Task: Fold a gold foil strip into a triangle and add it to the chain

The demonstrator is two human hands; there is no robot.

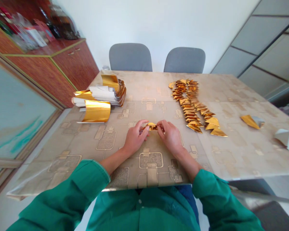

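A small piece of gold foil paper (152, 126) is pinched between both hands just above the table (86, 141). My left hand (135, 137) grips its left end with thumb and fingers. My right hand (170, 135) grips its right end. A stack of flat gold and white sheets (103, 94) lies at the left, with one curled gold sheet (96, 111) in front of it. A long row of several folded gold pieces (194, 106) runs along the right of the hands.
One more folded gold piece (250, 121) and a white object (285, 138) lie near the table's right edge. Two grey chairs (156, 59) stand at the far side. A wooden cabinet (50, 61) with clutter on top is at the left.
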